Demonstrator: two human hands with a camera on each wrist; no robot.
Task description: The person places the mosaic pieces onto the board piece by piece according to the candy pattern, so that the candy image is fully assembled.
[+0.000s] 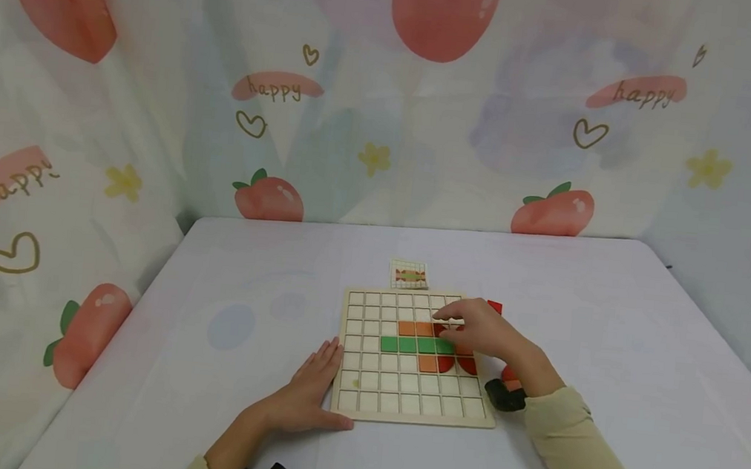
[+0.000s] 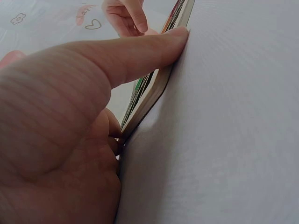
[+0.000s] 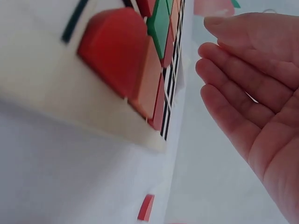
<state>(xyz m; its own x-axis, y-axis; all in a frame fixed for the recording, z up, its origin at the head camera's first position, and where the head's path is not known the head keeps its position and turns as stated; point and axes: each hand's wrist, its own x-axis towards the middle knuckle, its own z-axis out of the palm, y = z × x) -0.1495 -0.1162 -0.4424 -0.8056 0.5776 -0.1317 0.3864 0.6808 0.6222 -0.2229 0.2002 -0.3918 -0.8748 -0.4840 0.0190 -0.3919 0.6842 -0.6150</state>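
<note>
We find the grid board [image 1: 411, 420] on the desk [image 1: 566, 281], short of its far edge. Our left hand [image 1: 305, 394], fingers straight, touches the board's left edge; our relaxed right hand [image 1: 484, 330] shows nothing held. We judge its coloured tiles [image 1: 408, 345] light, rigid: pinch opposite sides.

- White table [image 1: 134, 392] with rounded far corners and pale blue circular patches [image 1: 231, 328] on its left side.
- Pastel fabric backdrop [image 1: 436, 158] hanging behind the table and along its left.
- Printed on the fabric: red fruits with green leaves [image 1: 271, 199], gold-brown heart outlines [image 1: 241, 118], yellow flowers [image 1: 374, 159], and "happy" lettering [image 1: 277, 88] over pink strokes.
</note>
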